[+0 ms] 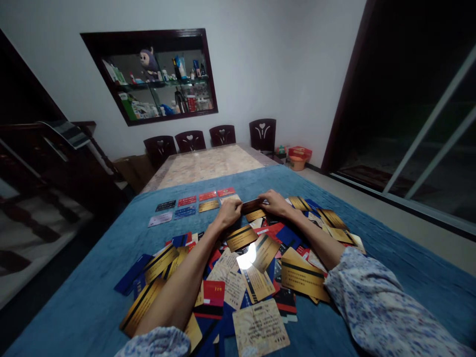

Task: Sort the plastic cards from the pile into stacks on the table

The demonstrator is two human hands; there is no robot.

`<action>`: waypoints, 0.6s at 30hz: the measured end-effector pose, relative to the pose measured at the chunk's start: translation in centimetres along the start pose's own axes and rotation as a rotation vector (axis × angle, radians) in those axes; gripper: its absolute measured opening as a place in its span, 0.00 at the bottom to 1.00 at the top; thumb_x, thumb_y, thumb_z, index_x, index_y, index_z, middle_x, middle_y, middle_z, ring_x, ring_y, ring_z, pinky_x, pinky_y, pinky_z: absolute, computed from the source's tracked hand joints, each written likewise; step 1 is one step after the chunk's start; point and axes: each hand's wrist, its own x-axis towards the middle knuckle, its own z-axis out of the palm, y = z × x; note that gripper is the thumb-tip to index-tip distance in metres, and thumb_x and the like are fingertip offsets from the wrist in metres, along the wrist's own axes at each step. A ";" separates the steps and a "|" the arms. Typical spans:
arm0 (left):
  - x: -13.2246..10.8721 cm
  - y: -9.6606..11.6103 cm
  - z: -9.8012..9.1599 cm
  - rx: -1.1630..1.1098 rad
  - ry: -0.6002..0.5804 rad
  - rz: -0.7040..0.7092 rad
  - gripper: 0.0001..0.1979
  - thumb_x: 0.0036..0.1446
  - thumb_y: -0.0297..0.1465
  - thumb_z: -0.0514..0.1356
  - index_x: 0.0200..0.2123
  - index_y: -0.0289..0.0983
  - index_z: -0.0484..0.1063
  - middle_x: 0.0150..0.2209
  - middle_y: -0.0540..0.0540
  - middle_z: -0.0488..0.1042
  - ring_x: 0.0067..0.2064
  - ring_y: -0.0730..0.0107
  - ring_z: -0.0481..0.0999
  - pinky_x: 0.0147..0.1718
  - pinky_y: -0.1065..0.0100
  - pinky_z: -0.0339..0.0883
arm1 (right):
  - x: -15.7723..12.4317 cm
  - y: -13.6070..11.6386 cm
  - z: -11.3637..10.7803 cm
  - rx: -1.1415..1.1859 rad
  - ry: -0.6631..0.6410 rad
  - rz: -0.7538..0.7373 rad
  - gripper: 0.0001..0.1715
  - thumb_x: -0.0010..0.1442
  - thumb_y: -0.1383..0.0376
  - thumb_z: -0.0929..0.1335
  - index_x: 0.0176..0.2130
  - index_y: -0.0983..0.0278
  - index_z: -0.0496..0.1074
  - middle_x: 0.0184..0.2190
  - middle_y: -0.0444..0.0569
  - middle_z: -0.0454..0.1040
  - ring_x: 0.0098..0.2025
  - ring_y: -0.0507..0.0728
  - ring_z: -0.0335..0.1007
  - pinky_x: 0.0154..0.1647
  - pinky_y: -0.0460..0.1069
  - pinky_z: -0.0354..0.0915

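Both my hands reach to the far side of a heap of plastic cards. My left hand (pixel 229 213) and my right hand (pixel 273 204) pinch the two ends of a dark-edged card or thin stack of cards (pixel 252 205), tilted nearly edge-on; I cannot tell how many it is. Below it in the heap lie a gold card (pixel 241 238), a cream card with printed text (pixel 260 327) and a red card (pixel 213 292), among several blue and black ones. Left of my left hand, cards are laid in two rows, including a blue card (pixel 185 212) and a gold card (pixel 208 206).
A blue cloth (pixel 107 267) covers the near part of the table, and the bare marble-like top (pixel 208 163) shows beyond. Dark chairs (pixel 262 135) stand along the far end. A wall niche (pixel 163 79) holds a plush toy and bottles. A stair railing (pixel 40 144) is at left.
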 end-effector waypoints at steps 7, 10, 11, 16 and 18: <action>0.0 -0.2 0.0 -0.013 -0.003 -0.036 0.14 0.56 0.24 0.52 0.24 0.33 0.75 0.24 0.49 0.71 0.30 0.70 0.68 0.34 0.70 0.58 | 0.9 1.0 1.1 0.204 0.131 0.000 0.13 0.61 0.66 0.66 0.42 0.63 0.78 0.40 0.51 0.81 0.44 0.59 0.72 0.46 0.49 0.62; 0.0 -0.3 0.2 0.000 -0.003 -0.037 0.15 0.57 0.24 0.53 0.26 0.33 0.78 0.25 0.48 0.73 0.31 0.70 0.69 0.35 0.70 0.60 | 1.1 1.1 1.3 0.302 0.226 -0.028 0.11 0.62 0.66 0.65 0.41 0.63 0.77 0.39 0.50 0.81 0.42 0.58 0.73 0.47 0.50 0.63; 0.0 -0.3 0.2 0.006 -0.005 -0.036 0.15 0.57 0.24 0.53 0.26 0.33 0.79 0.25 0.48 0.74 0.31 0.69 0.69 0.35 0.70 0.61 | 1.1 1.1 1.3 0.321 0.254 -0.043 0.10 0.63 0.65 0.65 0.41 0.62 0.76 0.39 0.50 0.81 0.42 0.58 0.72 0.47 0.51 0.63; 0.0 -0.4 0.5 0.031 0.001 -0.035 0.15 0.56 0.24 0.53 0.31 0.34 0.81 0.28 0.45 0.78 0.34 0.66 0.74 0.40 0.68 0.66 | 1.1 0.7 1.2 0.315 0.346 -0.127 0.11 0.63 0.66 0.66 0.44 0.62 0.76 0.38 0.51 0.80 0.44 0.60 0.70 0.47 0.54 0.63; -0.1 -0.4 0.5 0.018 0.059 -0.047 0.14 0.55 0.24 0.55 0.34 0.35 0.82 0.33 0.44 0.81 0.39 0.63 0.76 0.45 0.65 0.68 | 1.1 0.2 0.9 0.262 0.365 -0.184 0.12 0.64 0.67 0.66 0.45 0.61 0.77 0.39 0.52 0.79 0.45 0.61 0.68 0.46 0.54 0.62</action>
